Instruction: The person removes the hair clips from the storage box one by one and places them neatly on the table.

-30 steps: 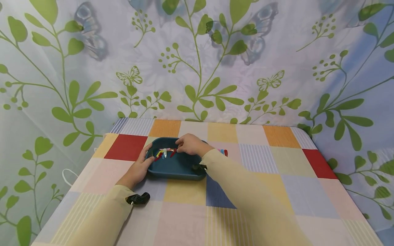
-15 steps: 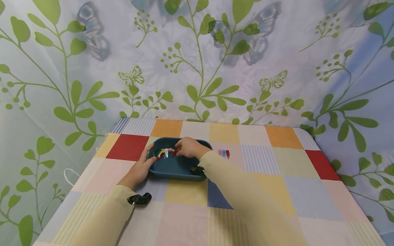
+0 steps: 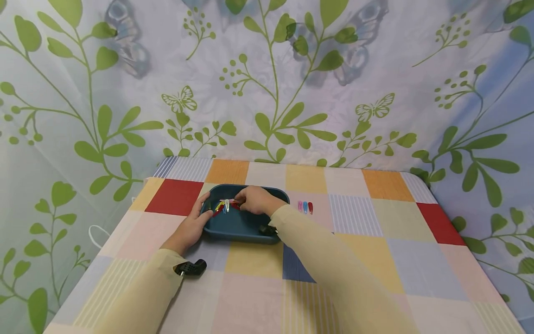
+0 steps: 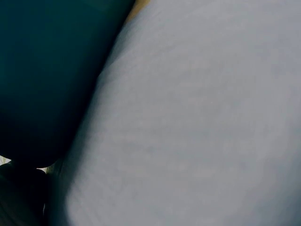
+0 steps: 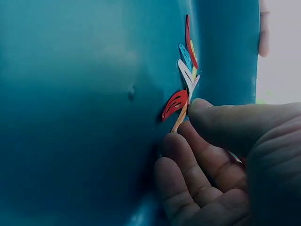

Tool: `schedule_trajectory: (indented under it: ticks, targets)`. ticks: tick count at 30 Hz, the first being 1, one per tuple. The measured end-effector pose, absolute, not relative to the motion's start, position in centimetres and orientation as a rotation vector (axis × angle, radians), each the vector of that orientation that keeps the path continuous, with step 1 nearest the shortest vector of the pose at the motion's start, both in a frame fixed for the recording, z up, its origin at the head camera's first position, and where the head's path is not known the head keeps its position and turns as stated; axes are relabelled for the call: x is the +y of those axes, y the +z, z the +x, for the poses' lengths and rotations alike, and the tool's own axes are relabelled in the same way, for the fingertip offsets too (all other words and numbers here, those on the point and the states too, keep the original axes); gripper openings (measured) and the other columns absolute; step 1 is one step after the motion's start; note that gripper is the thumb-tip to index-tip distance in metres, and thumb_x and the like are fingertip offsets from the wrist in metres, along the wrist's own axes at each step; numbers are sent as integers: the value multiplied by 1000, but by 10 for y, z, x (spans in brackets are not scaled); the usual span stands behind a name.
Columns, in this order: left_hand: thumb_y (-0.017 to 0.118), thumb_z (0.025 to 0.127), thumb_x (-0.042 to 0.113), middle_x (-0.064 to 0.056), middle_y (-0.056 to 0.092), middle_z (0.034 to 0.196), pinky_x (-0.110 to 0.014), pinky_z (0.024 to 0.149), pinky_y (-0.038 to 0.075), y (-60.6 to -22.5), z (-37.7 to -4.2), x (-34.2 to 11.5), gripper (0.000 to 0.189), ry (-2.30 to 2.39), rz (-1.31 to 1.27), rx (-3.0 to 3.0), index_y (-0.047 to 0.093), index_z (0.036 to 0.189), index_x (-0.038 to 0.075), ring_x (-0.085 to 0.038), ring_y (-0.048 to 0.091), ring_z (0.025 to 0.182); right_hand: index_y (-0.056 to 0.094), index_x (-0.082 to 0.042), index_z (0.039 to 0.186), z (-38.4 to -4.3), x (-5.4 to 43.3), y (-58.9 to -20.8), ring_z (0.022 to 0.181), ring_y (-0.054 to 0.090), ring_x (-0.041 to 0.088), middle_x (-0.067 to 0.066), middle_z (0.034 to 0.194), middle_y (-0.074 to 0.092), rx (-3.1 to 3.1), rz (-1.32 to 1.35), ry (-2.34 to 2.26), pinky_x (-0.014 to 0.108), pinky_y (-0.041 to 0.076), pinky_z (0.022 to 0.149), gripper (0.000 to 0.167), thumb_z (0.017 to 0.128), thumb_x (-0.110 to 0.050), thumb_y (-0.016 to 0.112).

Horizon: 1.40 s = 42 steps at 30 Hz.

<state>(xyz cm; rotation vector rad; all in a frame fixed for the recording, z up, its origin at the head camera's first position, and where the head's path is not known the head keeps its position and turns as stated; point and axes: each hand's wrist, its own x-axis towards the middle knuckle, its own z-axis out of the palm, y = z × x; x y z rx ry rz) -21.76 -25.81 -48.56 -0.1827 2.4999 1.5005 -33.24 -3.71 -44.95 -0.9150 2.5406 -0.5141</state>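
In the head view a dark teal tray [image 3: 246, 235] lies on the table, with several small colourful snap hair clips [image 3: 226, 204] bunched at its back left. My left hand [image 3: 189, 232] grips the tray's left side, thumb over the rim. My right hand [image 3: 258, 202] reaches into the tray, its fingers down at the clips. In the right wrist view the thumb and fingers pinch an orange hair clip [image 5: 179, 120] by its end. Right against it lie a red clip [image 5: 175, 104] and a white clip [image 5: 186, 74]. Only the tray's dark side [image 4: 51, 70] fills the left wrist view's corner.
Three more hair clips, pink, blue [image 3: 305, 207] and red, stand in a row on the patchwork tablecloth [image 3: 354, 260] right of the tray. A patterned curtain [image 3: 267, 83] hangs behind the table. A white cord [image 3: 96, 235] loops at the left edge.
My right hand has shifted slightly left within the tray, and its arm now leaves the row of three clips fully visible. The left hand keeps its hold on the tray.
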Motion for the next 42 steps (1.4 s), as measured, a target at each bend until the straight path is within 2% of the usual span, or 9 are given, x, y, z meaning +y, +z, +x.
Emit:
schedule_trajectory:
  ticks: [4,9,15,23,29,32,36,42]
  targets:
    - [42,111,40,-11,4,178,-81,119,19,-485,-217,-258,68,1513,-175,2497,3,165,53,-46,9,162,65,-15,145,-334,-38,-450,117,69,17,4,131,74,2522,-989,-446,36,55,106,43,102,-15,69]
    - [42,111,39,-13,5,178,-80,119,21,-484,-217,-258,67,1501,-159,2513,4,166,52,-47,11,161,55,-21,155,-335,-40,-452,113,66,15,4,133,72,2470,-1066,-344,34,55,106,54,103,-11,67]
    - [41,112,39,-13,4,178,-79,121,19,-485,-217,-259,67,1485,-148,2532,4,166,50,-47,10,162,50,-22,157,-334,-43,-454,123,66,15,3,138,71,2476,-1093,-262,34,53,111,57,104,-9,64]
    - [41,111,36,-12,3,178,-77,122,19,-488,-219,-260,68,1510,-131,2533,5,168,44,-46,9,163,63,-17,148,-334,-45,-455,113,68,15,2,127,74,2489,-1101,-254,33,54,108,46,103,-7,64]
    - [41,111,37,-12,3,178,-78,121,19,-487,-219,-259,68,1494,-129,2537,4,168,46,-47,7,163,54,-19,155,-333,-42,-454,103,64,13,2,124,74,2480,-1106,-286,31,55,101,53,104,-14,67]
    - [41,111,38,-12,2,178,-78,121,20,-488,-219,-259,68,1496,-136,2533,4,167,47,-47,7,163,56,-17,154,-332,-43,-452,97,62,13,1,118,74,2481,-1120,-278,30,55,98,51,104,-17,67]
    - [42,111,39,-12,2,178,-78,120,23,-488,-219,-259,69,1493,-141,2531,4,167,47,-47,7,163,62,-15,149,-329,-45,-449,96,62,13,1,116,74,2483,-1100,-269,30,55,100,44,105,-18,66]
    - [42,111,38,-12,3,178,-79,120,20,-488,-218,-259,69,1489,-140,2534,4,167,47,-47,7,163,66,-14,144,-327,-45,-448,101,63,13,2,122,74,2489,-1066,-266,32,54,107,40,104,-15,66]
